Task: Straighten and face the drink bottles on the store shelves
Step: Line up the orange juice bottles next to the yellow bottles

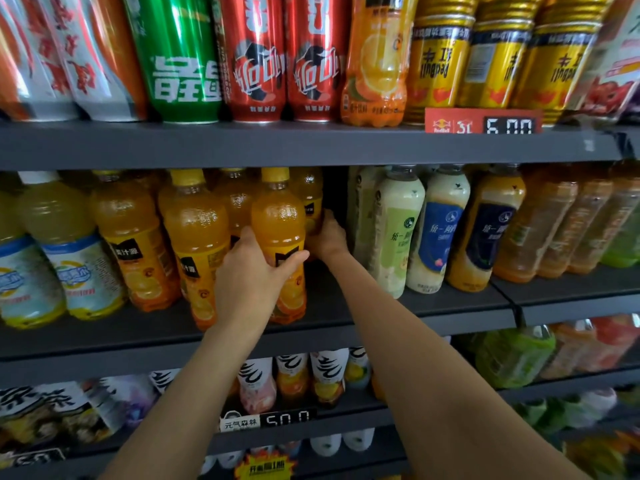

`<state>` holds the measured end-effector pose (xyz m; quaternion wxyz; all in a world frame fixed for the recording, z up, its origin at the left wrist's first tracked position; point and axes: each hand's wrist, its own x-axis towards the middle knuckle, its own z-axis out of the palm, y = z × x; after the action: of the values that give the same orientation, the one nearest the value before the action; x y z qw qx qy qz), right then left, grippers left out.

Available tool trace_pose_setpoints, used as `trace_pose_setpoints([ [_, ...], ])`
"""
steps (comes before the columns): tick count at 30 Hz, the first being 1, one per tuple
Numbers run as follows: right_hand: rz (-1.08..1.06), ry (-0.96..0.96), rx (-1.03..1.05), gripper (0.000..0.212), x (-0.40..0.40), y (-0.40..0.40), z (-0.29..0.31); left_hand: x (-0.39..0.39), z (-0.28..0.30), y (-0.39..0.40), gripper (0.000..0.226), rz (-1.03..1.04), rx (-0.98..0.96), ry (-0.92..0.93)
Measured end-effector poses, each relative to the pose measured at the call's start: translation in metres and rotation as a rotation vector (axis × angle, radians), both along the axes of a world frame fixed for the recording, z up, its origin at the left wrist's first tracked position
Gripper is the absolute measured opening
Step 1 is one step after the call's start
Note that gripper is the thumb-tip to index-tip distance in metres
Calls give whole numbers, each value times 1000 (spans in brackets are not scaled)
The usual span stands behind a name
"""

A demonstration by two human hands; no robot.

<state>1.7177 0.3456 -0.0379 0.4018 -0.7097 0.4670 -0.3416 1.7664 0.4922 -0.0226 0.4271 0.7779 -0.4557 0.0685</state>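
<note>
On the middle shelf [450,308], the front orange juice bottle [278,237] stands near the shelf's front edge, at the centre of the view, slightly tilted. The left hand [249,278] wraps its label from 7 o'clock, thumb across the front and fingers curled behind. The right hand [327,235] reaches past it at 3 o'clock and grips a rear orange juice bottle [311,202] deeper in, fingers curled round its side.

At 9 o'clock of the held bottle stand two more front orange juice bottles, one [199,244] just beside the left hand and another [135,244] further out, with others dimly seen behind. Further at 9 o'clock are two pale yellow bottles [69,251] with blue-and-white labels. At 3 o'clock, past a dark gap, stand three creamy milk-tea bottles [440,230] in front, then amber tea bottles [540,223], blurred.

At 12 o'clock the upper shelf carries two red cola cans [287,64], a green can [180,60], and three gold cans [495,57] above a red price tag [483,121]. At 6 o'clock the lower shelf holds small white-labelled bottles [294,375].
</note>
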Motion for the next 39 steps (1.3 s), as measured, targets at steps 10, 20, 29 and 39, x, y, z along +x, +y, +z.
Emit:
trace_pose_setpoints([
  [10,-74,50,-38,30,3,3,-17,0,0,-1,64,-7,1,-9],
  [20,159,-141,-110,54,-16,31,-26,0,-2,-1,68,-3,8,-1],
  [29,185,-38,-49,36,-5,28,-18,1,-4,-2,67,-7,15,9],
  [39,59,76,-136,43,-16,22,-16,2,2,-1,65,-3,51,-21],
])
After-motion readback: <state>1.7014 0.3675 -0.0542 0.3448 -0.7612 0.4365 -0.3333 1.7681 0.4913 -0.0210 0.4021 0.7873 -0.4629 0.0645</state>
